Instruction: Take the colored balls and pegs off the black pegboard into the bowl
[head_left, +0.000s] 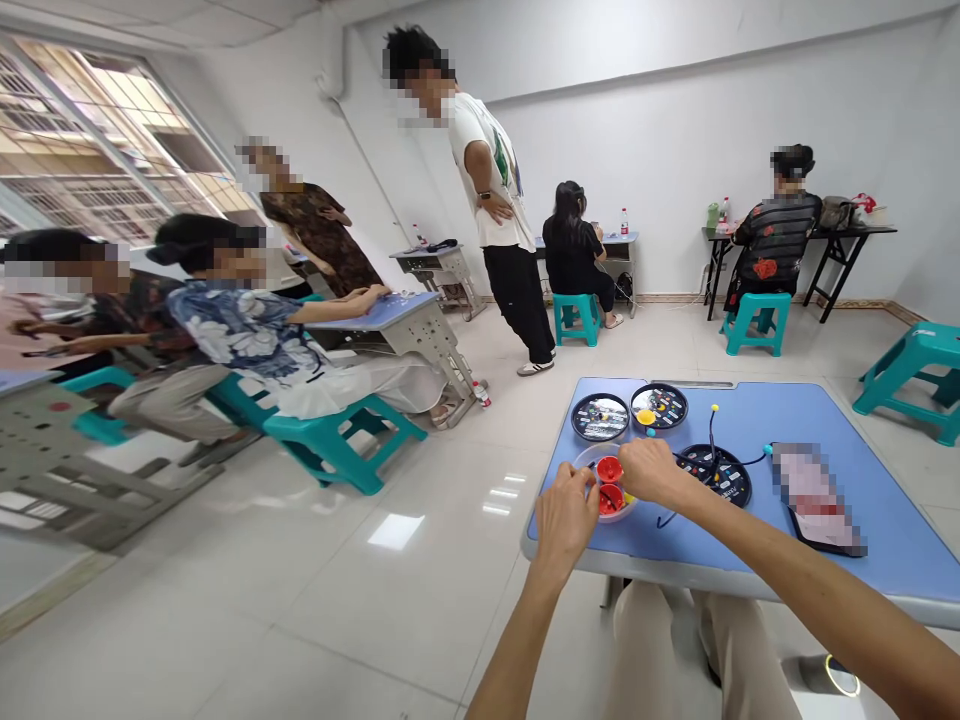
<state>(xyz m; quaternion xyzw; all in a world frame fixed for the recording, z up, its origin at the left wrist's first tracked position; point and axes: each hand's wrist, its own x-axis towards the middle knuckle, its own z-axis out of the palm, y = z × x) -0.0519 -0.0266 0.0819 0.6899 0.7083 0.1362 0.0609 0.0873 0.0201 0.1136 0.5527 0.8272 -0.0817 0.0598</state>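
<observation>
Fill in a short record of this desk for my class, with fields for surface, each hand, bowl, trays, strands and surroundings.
Surface: blue desk
Left hand: fingers drawn together beside the bowl; grip unclear
Right hand: fingers curled, right of the bowl; contents hidden
Clear bowl: contains red cups
Round black trays: three; two farther back, one nearer
Dark strands: some with yellow or teal tips
Surroundings: other people, seated and standing; teal stools

Teal stools (924,348), barred window (124,135), black table (870,231)
</observation>
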